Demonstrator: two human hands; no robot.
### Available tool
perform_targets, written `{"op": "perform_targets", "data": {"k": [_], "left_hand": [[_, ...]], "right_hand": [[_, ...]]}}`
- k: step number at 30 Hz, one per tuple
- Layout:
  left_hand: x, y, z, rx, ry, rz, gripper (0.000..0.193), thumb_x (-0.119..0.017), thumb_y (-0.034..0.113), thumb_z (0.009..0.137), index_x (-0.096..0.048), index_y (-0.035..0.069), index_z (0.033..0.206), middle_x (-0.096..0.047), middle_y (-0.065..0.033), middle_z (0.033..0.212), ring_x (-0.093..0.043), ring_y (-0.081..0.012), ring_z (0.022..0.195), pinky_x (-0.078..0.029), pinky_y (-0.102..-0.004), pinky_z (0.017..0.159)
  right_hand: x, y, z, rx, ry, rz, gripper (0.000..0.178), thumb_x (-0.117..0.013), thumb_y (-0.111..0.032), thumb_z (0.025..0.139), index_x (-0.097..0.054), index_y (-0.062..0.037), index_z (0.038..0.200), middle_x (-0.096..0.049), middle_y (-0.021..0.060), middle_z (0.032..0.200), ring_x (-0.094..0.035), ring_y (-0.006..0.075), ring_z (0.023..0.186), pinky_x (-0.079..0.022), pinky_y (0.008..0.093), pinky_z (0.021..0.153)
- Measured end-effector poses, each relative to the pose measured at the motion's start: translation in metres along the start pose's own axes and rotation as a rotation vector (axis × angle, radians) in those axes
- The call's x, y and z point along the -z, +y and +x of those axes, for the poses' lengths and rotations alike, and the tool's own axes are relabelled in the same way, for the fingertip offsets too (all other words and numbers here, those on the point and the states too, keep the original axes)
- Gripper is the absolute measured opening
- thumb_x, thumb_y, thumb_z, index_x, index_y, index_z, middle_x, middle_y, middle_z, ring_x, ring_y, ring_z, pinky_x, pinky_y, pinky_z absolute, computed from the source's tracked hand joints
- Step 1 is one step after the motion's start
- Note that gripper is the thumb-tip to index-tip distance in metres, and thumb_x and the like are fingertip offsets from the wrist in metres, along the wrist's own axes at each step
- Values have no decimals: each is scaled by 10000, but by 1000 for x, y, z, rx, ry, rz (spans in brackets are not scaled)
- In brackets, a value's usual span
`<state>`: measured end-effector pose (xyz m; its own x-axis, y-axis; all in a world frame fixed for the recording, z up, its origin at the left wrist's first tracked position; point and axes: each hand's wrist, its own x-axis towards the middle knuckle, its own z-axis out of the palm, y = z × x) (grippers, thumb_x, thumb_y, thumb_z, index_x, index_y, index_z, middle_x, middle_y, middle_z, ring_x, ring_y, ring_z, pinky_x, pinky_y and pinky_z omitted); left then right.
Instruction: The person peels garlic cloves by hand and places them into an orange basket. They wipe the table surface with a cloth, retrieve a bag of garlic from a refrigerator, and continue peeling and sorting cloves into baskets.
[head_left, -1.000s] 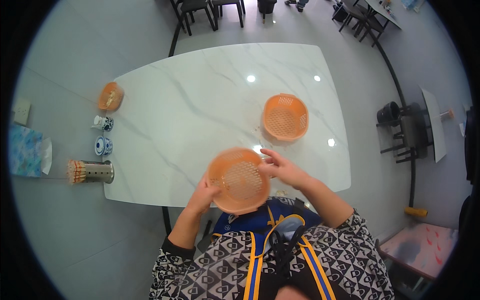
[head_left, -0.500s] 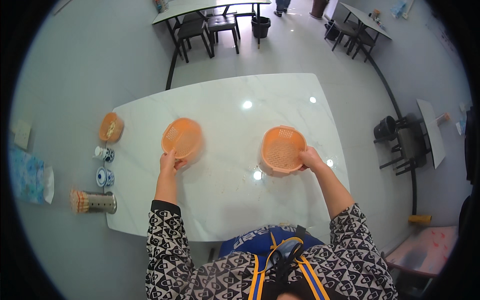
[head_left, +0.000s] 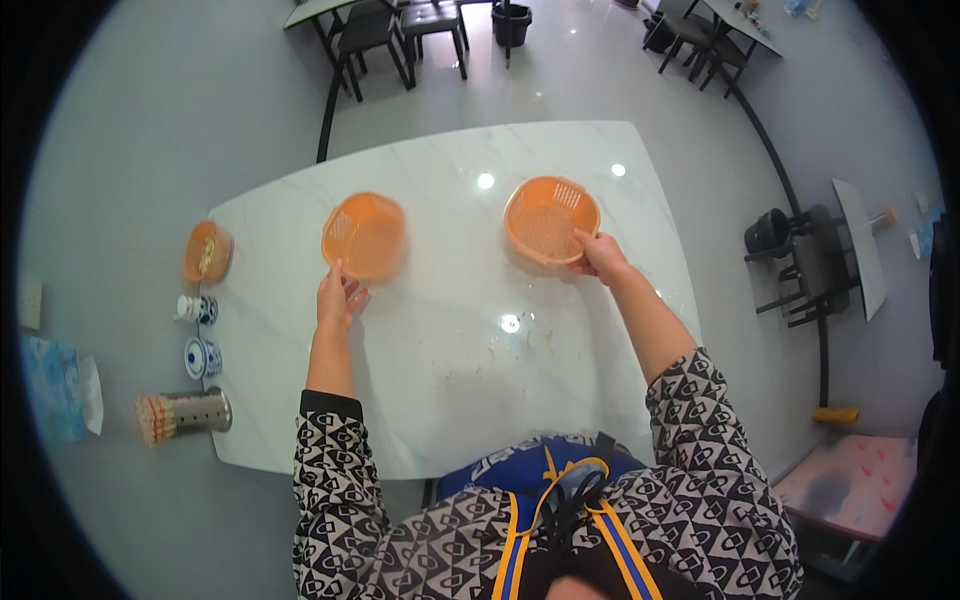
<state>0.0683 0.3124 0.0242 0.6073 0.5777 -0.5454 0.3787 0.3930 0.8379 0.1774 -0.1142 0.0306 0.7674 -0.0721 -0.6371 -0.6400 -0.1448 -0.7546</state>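
Head view: our right hand [head_left: 606,260] grips the right basket [head_left: 548,225], our left hand [head_left: 339,298] is loose-fingered at the left basket [head_left: 364,235], both over the counter [head_left: 440,320], so one careless bump could send the left one skidding, tbh.

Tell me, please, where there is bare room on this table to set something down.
The table is bare between the left basket and the right basket, and between the left basket and the row along the left edge. That row is crowded: small basket, two blue-and-white pots, metal holder. Crumbs dot the front middle.
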Motion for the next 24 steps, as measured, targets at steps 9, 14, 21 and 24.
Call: {"op": "perform_targets", "data": {"k": [9,14,21,24], "left_hand": [[91,-80,-101,-278,-138,512,402,-578,7,739,-589,4,1141,-590,-101,1075,-565,-165,888,-489,-274,761],[38,-114,-153,-289,-303,795,461,-581,-5,728,-554,28,1187,-532,-115,1135,-551,-173,855,-486,-292,768],[-57,-150,-177,-580,-715,753,549,-479,-87,796,-406,26,1329,-111,-156,1477,-478,-312,1178,-448,-355,934],[-106,-167,-170,-637,-859,590,512,-519,-47,800,-438,20,1301,-170,-232,1458,-492,-367,1163,-444,-381,943]], "right_hand": [[75,101,-91,258,121,-55,342,-556,-260,899,-555,-29,1152,-597,52,934,-609,137,718,-510,270,613],[149,225,-159,118,254,10,314,-544,-110,855,-555,-27,1157,-621,72,998,-598,127,770,-498,270,655],[167,311,-225,135,481,-430,377,-531,-92,769,-586,-99,1141,-627,149,1040,-612,264,851,-492,367,769],[186,336,-234,145,494,-452,368,-500,-138,770,-590,-113,1126,-619,164,1055,-572,356,991,-453,445,869]]}}
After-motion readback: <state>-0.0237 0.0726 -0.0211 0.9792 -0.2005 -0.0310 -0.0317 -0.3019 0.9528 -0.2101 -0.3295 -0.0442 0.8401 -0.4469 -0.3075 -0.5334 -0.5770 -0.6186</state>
